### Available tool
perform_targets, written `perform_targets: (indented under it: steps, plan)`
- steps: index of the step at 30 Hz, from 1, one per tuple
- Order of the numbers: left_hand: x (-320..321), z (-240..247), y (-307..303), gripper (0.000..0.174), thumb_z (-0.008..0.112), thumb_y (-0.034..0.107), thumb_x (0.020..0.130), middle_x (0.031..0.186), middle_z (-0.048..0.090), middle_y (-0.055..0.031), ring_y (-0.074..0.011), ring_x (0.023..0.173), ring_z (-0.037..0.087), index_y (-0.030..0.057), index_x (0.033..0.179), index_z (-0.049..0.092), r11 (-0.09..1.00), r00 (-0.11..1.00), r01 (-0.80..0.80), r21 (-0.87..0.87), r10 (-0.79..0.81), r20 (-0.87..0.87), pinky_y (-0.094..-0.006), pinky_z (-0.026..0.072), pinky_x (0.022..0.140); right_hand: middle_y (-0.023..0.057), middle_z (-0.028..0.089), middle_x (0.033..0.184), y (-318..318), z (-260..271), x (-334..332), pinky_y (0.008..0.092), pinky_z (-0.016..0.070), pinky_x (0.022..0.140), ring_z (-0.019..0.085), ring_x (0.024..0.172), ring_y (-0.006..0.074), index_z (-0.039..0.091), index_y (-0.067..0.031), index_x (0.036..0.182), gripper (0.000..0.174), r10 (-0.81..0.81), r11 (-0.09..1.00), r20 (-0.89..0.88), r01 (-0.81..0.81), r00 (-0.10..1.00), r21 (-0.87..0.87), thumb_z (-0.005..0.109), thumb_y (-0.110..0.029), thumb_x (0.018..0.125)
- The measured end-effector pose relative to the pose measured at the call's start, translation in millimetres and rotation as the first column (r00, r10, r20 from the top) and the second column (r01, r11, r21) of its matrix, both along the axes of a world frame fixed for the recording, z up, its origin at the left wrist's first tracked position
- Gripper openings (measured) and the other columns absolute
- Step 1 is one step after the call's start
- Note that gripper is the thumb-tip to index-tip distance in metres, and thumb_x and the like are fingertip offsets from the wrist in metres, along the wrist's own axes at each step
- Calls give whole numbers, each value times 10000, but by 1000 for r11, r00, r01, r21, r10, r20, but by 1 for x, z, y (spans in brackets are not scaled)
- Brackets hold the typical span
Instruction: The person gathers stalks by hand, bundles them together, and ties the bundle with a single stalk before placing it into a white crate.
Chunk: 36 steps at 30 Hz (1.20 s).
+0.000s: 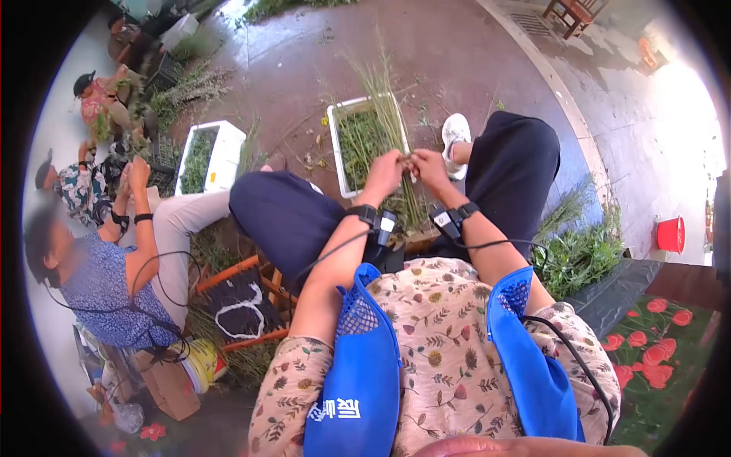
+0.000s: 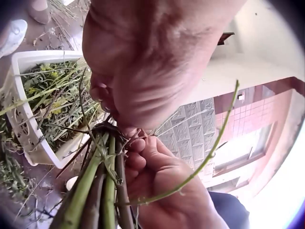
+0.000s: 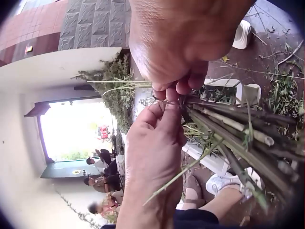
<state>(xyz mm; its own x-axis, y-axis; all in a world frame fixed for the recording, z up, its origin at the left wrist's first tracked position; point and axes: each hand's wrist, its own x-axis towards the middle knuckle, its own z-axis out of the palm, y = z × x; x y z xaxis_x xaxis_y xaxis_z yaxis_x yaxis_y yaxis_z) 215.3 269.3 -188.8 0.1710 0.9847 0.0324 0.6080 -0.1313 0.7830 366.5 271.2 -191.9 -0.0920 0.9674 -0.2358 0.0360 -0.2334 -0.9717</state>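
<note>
Fingertips of both hands meet at a bundle of long green and brown plant stalks (image 2: 86, 195), just above the lap. A thin dark strand wraps the bundle near its cut ends. With thumb and fingers, my left hand (image 3: 152, 157) pinches a thin plant strand at this wrap. From the other side, my right hand (image 2: 167, 191) pinches the strand too, the fingertips of the two hands touching. The bundle's leafy tops (image 1: 375, 80) stretch away over a white plastic crate (image 1: 336, 156) of cut greens. Part of the wrap is hidden behind the fingers.
A white foam box (image 1: 225, 164) of greens stands to the left, near a seated person in a blue top (image 1: 114, 282). A pile of leafy stalks (image 1: 582, 255) lies at the right, with a red bucket (image 1: 671, 234) beyond. Loose stems litter the floor.
</note>
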Motion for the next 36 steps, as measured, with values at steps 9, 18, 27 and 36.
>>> perform_targets:
  steps: [9,18,27,36]
  plan:
    - [-6,14,1,263,640,-22,814,860,569,3,-88,791,536,43,1041,523,955,697,122,-272,113,709,-233,451,732,-31,501,653,6,2,7,221,327,472,398,510,72,601,-53,911,183,-154,974,-291,95,944,-207,464,-150,985]
    - [0,18,-3,268,616,6,844,853,551,11,-62,710,493,53,1060,464,947,667,60,-316,198,718,-192,398,612,-3,579,659,6,3,-1,256,406,484,510,555,93,673,-22,883,175,-208,972,-106,193,972,-134,534,-118,931]
    - [-10,25,3,232,562,-8,876,864,549,3,-46,633,451,73,1063,451,843,612,164,-513,321,723,-162,329,480,6,587,670,7,1,-6,230,419,496,520,556,91,667,2,902,169,-115,988,-8,114,993,-107,527,-85,938]
    - [9,48,-7,304,528,-29,775,858,627,-204,-378,833,621,82,1053,472,985,966,159,-65,-169,-194,-436,474,708,41,630,625,3,-5,-6,277,433,539,572,575,95,703,-17,835,155,-48,998,286,38,957,41,609,-139,860]
